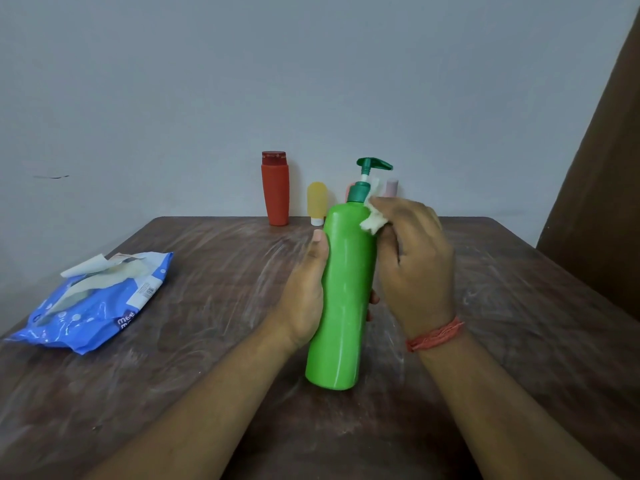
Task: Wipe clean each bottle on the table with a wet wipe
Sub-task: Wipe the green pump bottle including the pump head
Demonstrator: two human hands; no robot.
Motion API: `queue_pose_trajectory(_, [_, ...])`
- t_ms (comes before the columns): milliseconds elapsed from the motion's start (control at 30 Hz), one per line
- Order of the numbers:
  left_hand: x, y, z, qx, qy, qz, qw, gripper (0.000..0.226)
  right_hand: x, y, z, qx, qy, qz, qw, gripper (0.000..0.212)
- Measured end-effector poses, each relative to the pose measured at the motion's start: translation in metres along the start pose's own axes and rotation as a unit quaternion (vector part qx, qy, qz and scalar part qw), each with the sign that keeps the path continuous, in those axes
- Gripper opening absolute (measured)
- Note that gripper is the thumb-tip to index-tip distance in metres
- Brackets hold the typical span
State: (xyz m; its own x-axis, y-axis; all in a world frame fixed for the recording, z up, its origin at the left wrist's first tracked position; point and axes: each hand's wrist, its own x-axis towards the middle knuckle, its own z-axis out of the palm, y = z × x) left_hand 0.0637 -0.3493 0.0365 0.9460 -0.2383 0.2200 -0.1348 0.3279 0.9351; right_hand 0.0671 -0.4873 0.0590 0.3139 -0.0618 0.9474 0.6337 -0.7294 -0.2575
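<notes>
A tall bright green pump bottle (343, 299) with a dark green pump head is held above the table, tilted slightly. My left hand (304, 292) grips its left side, thumb up along the body and fingers wrapped behind. My right hand (412, 258) holds a crumpled white wet wipe (372, 221) against the bottle's right shoulder, just under the pump collar. At the table's far edge stand a red bottle (275, 188), a small yellow bottle (317, 202) on its white cap, and a pale pink bottle (391, 187) partly hidden behind the pump and my right hand.
A blue wet-wipe pack (93, 306) lies at the table's left, its flap open and a wipe sticking out. The dark wooden table (207, 341) shows smeared streaks. A grey wall stands right behind the bottles. A brown curtain (602, 202) hangs at the right.
</notes>
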Motion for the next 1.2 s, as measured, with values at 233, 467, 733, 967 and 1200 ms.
queue_pose_trajectory(233, [0.007,-0.006,-0.005,0.018,0.030,0.010,0.999,0.051,-0.009,-0.021,0.008,-0.040,-0.146,-0.126,0.980,0.033])
queue_pose_trajectory(467, [0.012,-0.005,-0.006,-0.059,0.048,0.031,0.997,0.059,-0.015,-0.027,-0.003,-0.010,-0.238,-0.176,0.955,0.016])
queue_pose_trajectory(733, [0.011,-0.005,-0.004,-0.064,0.075,0.024,0.995,0.065,-0.011,-0.026,-0.004,-0.004,-0.286,-0.147,0.947,0.023])
queue_pose_trajectory(967, [0.011,-0.007,-0.020,-0.106,0.067,-0.055,0.991,0.084,-0.016,-0.020,0.001,0.006,-0.297,-0.113,0.948,0.030])
queue_pose_trajectory(1200, [0.017,-0.008,-0.032,-0.133,0.119,-0.055,0.982,0.089,-0.024,-0.021,-0.010,0.094,-0.432,-0.210,0.872,0.020])
